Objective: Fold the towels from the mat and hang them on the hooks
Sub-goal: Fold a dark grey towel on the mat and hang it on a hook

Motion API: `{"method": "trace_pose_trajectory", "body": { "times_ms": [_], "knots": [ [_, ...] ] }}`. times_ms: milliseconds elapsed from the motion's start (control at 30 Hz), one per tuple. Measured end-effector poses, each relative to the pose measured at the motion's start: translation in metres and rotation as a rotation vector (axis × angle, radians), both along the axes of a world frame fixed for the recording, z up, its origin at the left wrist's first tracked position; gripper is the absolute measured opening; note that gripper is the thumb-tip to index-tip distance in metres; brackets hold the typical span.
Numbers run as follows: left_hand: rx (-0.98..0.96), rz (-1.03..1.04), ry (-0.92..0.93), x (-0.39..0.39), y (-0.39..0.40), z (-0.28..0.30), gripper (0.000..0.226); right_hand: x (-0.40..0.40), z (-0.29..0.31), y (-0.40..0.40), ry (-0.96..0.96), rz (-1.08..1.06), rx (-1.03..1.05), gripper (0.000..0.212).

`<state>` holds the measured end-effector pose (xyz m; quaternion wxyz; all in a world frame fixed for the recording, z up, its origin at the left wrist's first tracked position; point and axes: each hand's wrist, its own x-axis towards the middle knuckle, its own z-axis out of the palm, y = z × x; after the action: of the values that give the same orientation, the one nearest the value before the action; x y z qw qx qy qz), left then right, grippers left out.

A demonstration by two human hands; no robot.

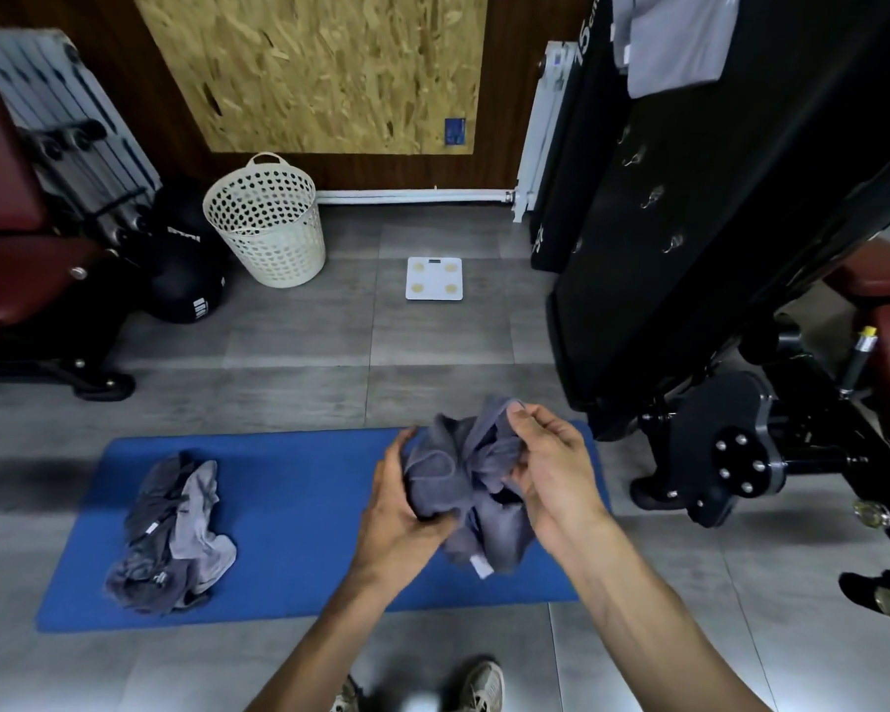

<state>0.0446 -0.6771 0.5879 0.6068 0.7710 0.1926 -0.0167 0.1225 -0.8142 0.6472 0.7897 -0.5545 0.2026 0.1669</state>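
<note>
Head view: both hands work a crumpled grey terry towel held above the blue foam mat. Left hand cups it from below, right hand pinches a top edge, likely hunting a corner. More grey towels heaped left; metal hooks on the black panel, open floor between.

Mat: plain blue
Held towel: grey-purple
Towel pile: dark and light grey
Basket: cream, perforated
Scale: white, four tan discs
</note>
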Motion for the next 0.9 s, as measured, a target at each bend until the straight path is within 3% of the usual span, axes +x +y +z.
{"method": "trace_pose_trajectory", "body": {
  "times_ms": [100, 200, 333, 400, 467, 533, 633, 800, 900],
  "knots": [
    [0.269, 0.069, -0.026, -0.001, 0.015, 0.008, 0.069, 0.000, 0.012, 0.006, -0.173, 0.075, -0.115, 0.018],
    [0.345, 0.088, -0.001, 0.001, 0.038, 0.011, 0.059, 0.004, 0.029, 0.005, -0.486, 0.253, -0.437, 0.015],
    [0.484, 0.105, 0.001, 0.003, 0.072, 0.007, 0.018, 0.011, 0.046, 0.004, -0.649, 0.446, -0.582, 0.016],
    [0.408, 0.146, 0.048, 0.000, 0.087, 0.005, 0.017, 0.012, 0.047, 0.009, -0.626, 0.406, -0.547, 0.017],
    [0.315, 0.168, 0.100, -0.003, 0.100, 0.002, 0.014, 0.013, 0.049, 0.014, -0.500, 0.288, -0.381, 0.019],
    [0.293, 0.091, 0.118, -0.009, 0.110, 0.003, 0.037, 0.014, 0.055, 0.019, -0.362, 0.222, -0.167, 0.020],
    [0.170, -0.074, 0.064, -0.015, 0.110, 0.012, 0.061, 0.010, 0.065, 0.031, -0.318, 0.272, -0.089, 0.016],
    [-0.012, -0.210, -0.166, -0.006, 0.079, 0.040, 0.047, -0.001, 0.067, 0.055, -0.379, 0.442, -0.111, 0.015],
    [0.040, -0.233, -0.254, 0.005, 0.063, 0.044, 0.026, -0.003, 0.070, 0.056, -0.492, 0.512, -0.254, 0.020]
  ]
}}
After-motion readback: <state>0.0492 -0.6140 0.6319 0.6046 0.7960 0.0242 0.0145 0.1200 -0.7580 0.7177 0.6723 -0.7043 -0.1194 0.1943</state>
